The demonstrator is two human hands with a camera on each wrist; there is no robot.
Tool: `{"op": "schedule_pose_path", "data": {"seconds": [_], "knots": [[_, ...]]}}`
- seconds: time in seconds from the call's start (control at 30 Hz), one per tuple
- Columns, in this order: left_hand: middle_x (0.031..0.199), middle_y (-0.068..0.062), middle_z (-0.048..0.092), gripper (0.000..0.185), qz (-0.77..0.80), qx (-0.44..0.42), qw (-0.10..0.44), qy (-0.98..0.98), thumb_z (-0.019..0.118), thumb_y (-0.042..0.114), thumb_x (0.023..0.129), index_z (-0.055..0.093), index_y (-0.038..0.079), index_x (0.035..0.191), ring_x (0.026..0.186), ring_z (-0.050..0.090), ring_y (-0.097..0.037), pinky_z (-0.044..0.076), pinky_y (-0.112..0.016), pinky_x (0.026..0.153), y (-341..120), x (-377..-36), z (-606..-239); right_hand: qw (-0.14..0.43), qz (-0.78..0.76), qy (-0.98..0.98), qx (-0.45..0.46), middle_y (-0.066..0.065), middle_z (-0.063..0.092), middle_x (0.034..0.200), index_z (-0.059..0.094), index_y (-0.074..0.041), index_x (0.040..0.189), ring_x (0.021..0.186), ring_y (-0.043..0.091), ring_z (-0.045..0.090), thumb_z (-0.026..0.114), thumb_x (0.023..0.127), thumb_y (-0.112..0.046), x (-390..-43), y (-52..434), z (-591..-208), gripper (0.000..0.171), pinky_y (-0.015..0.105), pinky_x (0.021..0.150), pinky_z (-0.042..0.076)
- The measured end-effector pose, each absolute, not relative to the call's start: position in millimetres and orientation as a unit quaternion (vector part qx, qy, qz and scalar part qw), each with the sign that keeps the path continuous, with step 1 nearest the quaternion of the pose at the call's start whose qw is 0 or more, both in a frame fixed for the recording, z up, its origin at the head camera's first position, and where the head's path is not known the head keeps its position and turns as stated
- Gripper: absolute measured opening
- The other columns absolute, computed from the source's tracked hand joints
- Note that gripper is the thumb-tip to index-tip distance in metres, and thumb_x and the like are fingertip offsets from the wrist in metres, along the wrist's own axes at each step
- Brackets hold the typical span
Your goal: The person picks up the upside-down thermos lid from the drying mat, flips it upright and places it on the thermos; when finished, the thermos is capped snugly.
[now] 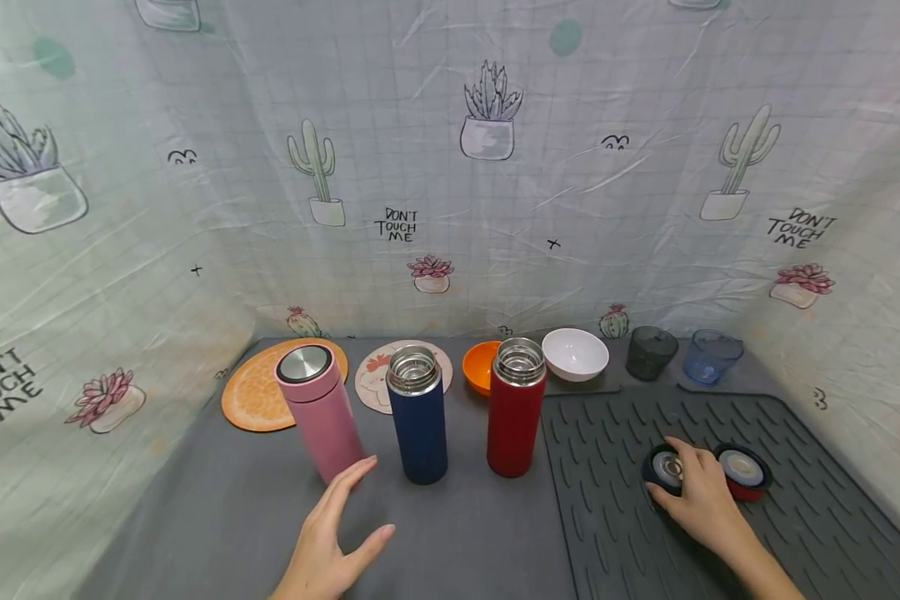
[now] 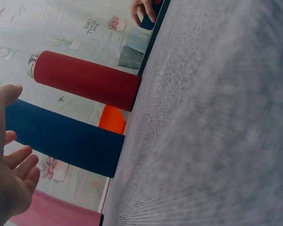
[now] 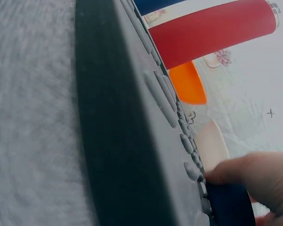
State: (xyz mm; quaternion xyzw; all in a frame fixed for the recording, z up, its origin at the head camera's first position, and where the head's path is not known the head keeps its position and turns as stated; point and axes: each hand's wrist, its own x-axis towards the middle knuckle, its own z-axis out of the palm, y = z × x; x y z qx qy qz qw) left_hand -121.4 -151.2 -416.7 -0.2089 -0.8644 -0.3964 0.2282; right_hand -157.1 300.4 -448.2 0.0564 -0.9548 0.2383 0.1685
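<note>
On the ribbed dark mat, my right hand (image 1: 703, 498) grips a dark blue bottle lid (image 3: 230, 203), its silvery inner side facing up. Just right of that hand lies a red lid (image 1: 742, 469), also with its inside up. My left hand (image 1: 322, 537) is over the grey table with fingers spread and holds nothing. Its fingertips overlap the base of the pink thermos (image 1: 322, 425) in the head view. The pink thermos has its steel-topped lid on. A blue thermos (image 1: 420, 433) and a red thermos (image 1: 515, 425) stand upright with bare steel mouths.
An orange-slice placemat (image 1: 251, 400) and a round patterned coaster (image 1: 371, 390) lie at the back. Along the rear are an orange bowl (image 1: 477, 367), a white bowl (image 1: 576, 358), a grey cup (image 1: 651, 354) and a blue cup (image 1: 711, 358). The drying mat (image 1: 607, 533) covers the right side.
</note>
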Motion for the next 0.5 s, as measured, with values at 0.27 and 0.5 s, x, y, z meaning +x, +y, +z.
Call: {"op": "schedule_pose_path", "data": {"seconds": [0.27,0.5], "knots": [[0.127,0.013,0.048,0.064,-0.433,-0.209,0.181,-0.858,0.074,0.017,0.077,0.043,0.027,0.132,0.111,0.051,-0.011,0.047,-0.034,0.084,-144.2,-122.5,-418.7,0.207,0.263,-0.939,0.078,0.026,0.047,0.109,0.043,0.005,0.125,0.094,0.038,0.049,0.081,0.067,-0.017,-155.1,275.9,-436.7,0.073,0.054,0.069,0.044],[0.127,0.003,0.051,0.054,-0.456,-0.254,0.157,-0.838,0.069,0.019,0.082,0.046,0.02,0.131,0.113,0.05,-0.015,0.048,-0.035,0.084,-132.7,-125.3,-413.4,0.219,0.287,-0.925,0.115,0.016,0.05,0.112,0.046,-0.003,0.127,0.097,0.031,0.052,0.082,0.067,-0.024,-144.2,244.4,-416.6,0.073,0.051,0.072,0.045]]}}
